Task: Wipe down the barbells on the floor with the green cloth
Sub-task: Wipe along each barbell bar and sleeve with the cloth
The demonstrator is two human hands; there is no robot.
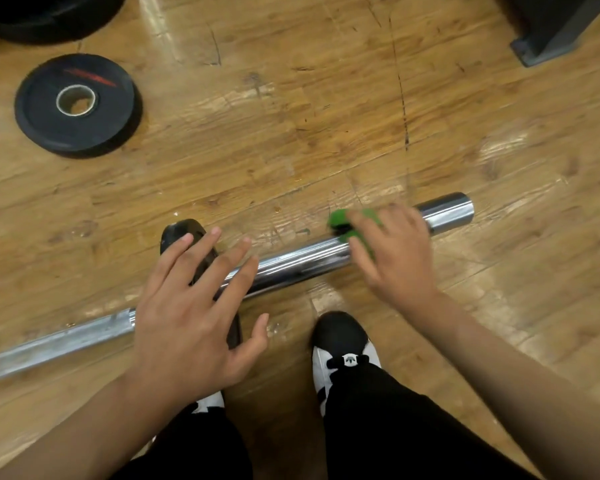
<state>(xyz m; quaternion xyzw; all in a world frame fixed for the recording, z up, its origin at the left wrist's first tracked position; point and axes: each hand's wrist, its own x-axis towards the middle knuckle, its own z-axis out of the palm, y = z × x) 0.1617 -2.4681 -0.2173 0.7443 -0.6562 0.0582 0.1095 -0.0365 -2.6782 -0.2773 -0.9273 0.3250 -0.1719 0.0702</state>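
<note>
Head view looks down on a wooden floor (pixel 291 98), where a chrome barbell (pixel 291 261) lies slanting from 8 o'clock to 3 o'clock, its blunt sleeve end at 3 o'clock. A black plate (pixel 177 233) stands on edge on the bar just left of centre.

The right hand (pixel 392 251) is on the sleeve at 3 o'clock, fingers curled over a green cloth (pixel 340 220) and pressing it onto the metal. The cloth bunches out from under the fingertips on the side toward centre, and hand and cloth are blurred.

The left hand (pixel 194 313) is at 7 o'clock over the bar and the black plate, fingers straight and spread wide, thumb out toward 5 o'clock, holding nothing. Whether it touches the plate or hangs just above it cannot be told.

A loose plate (pixel 77 105) with a metal-lined hole lies flat at 10 o'clock, well apart from the bar, and bigger dark plates (pixel 32 19) fill the corner beyond it. A grey rack base (pixel 551 29) sits at 2 o'clock. A black-and-white shoe (pixel 340 337) points at the bar from 6 o'clock, just short of it, with black trousers (pixel 378 427) below; a second shoe (pixel 208 401) peeks out at 7 o'clock under the left wrist
</note>
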